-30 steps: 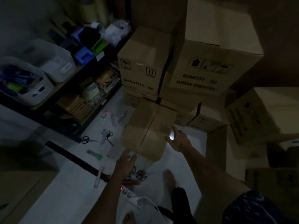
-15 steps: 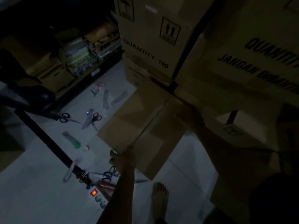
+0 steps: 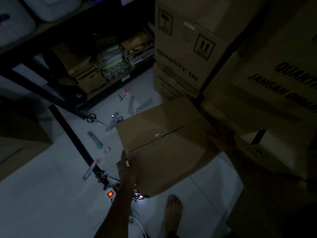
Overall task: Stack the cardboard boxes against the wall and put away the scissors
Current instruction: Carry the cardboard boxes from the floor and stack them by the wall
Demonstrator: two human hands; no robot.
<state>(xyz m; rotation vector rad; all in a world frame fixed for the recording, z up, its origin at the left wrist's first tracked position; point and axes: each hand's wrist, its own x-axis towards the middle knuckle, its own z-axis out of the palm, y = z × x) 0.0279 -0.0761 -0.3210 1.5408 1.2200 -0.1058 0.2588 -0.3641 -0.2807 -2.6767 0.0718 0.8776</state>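
A plain cardboard box sits tilted in the middle of the dim view, its taped top seam running from its left corner up to the right. The left hand is flat against the box's near-left corner, fingers spread along the edge. The right hand presses on the far right side of the box; it lies in deep shadow, and how far its fingers wrap cannot be told. Whether the box's underside touches the floor cannot be told either.

Just behind the box stands a stack of printed cartons marked "QUANTITY: 100", and to the right a larger carton looms close; the held box's far corner lies almost against them, leaving little gap.

On the pale tiled floor to the left lie black-handled scissors, pink-handled scissors nearer the shelf, a green-handled cutter and a few grey sheaths. More scissors lie beside a power strip with a lit red switch, partly under the box's near corner. A dark shelving unit borders the floor strip on the left. A bare foot stands on the open tiles just below the box.
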